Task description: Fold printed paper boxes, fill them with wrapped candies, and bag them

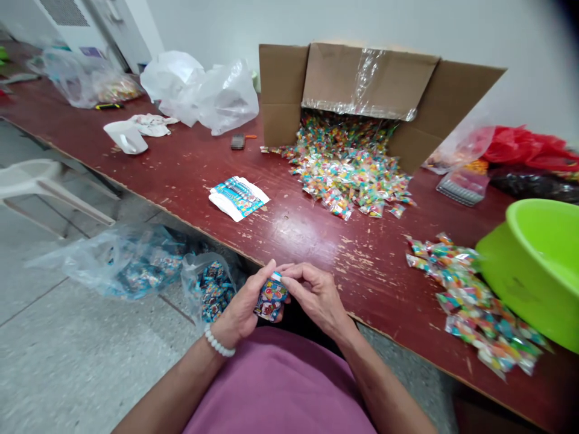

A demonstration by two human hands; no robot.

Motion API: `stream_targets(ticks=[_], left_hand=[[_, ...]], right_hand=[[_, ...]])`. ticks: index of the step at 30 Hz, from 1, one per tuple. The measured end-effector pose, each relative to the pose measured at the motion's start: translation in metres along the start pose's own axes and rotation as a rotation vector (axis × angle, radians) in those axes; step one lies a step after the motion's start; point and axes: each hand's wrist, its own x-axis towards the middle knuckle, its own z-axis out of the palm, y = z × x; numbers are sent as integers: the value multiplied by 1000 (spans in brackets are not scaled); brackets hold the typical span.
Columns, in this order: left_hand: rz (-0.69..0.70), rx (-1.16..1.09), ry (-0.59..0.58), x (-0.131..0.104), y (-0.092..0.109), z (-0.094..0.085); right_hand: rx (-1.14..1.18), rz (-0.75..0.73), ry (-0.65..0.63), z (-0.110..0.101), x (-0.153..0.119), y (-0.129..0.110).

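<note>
Over the table's front edge, my left hand (246, 307) is closed round a small printed packet (272, 295), blue with colourful cartoon pictures. My right hand (316, 295) pinches the packet's top edge, where a white and blue strip shows. Part of the packet is hidden behind my fingers. Beyond my hands, a flat stack of blue-and-white printed sleeves (239, 198) lies on the dark red table (289, 232). Below and left of my left hand, an open plastic bag holds several similar blue packets (215, 292).
A cardboard box (371, 78) on its side spills small wrapped candies (353, 175). More candies (479, 301) lie beside a green basin (511, 265) at right. Plastic bags (203, 90) and a white cup (126, 137) stand at back left. A white plastic stool (40, 181) is on the floor.
</note>
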Motion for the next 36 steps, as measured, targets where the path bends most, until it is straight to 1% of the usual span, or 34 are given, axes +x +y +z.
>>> stream_targets(ticks=[2,3,6,8,10,12,14,16,17,19,21,23,25,27,29,30,33,36], left_hand=[[-19,-100,4,2,1,-2],[-23,-131,18,2,2,-3],[23,-142,78,-1,3,-10],[125,-83,136,-6,5,-22],[284,44,268,-12,10,-44],[441,234,457,-17,17,-72],[542,422,623,-19,24,-104],[588,499,718,-16,32,-130],[624,512,763,-13,36,-140],[674,507,833,-5,46,-150],[703,522,855,7,59,-150],[760,618,847,24,74,-142],[843,860,836,43,88,-131],[865,1218,825,64,100,-119],[807,1541,826,83,109,-106],[764,1650,840,92,113,-101],[667,1806,873,111,122,-89],[641,1908,875,117,129,-82]], right_hand=[[-114,-117,-36,2,-3,4],[-139,-147,-44,4,-4,7],[-181,-145,-88,13,-6,13],[-204,-117,-120,17,-5,16],[-205,-56,-71,16,-2,20],[-185,38,9,11,3,25],[-150,111,51,5,7,31],[-135,134,71,0,10,37],[-144,133,87,-1,10,39],[-193,119,99,-1,9,42],[-245,95,81,1,8,43],[-287,62,61,2,7,44],[-319,30,69,2,7,44],[-335,3,79,1,7,44],[-338,-14,75,-1,7,46],[-337,-21,73,-1,7,46],[-334,-32,78,-3,7,49],[-324,-39,82,-3,7,50]])
